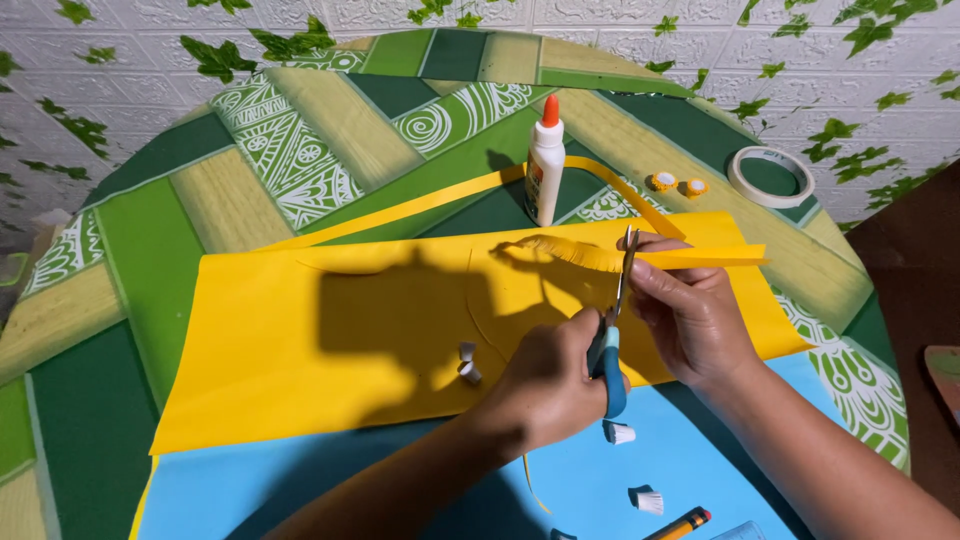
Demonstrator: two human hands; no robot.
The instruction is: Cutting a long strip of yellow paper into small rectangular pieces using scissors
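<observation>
My left hand (545, 385) is closed on the blue handle of a pair of scissors (612, 350), whose blades point up into a narrow yellow paper strip (585, 253). My right hand (690, 315) pinches that strip just right of the blades and holds it above a large yellow paper sheet (330, 340). Left of the blades, the strip's edge is cut into a fine fringe. A blue paper sheet (690, 450) lies under my forearms.
A white glue bottle with an orange cap (545, 165) stands behind the sheet, beside a long yellow strip (400, 210). Two small yellow rolls (663, 181) and a tape ring (770, 177) lie at the back right. Small white rolled bits (467, 362) and an orange pen (678, 524) lie near me on the round green patterned table (140, 240).
</observation>
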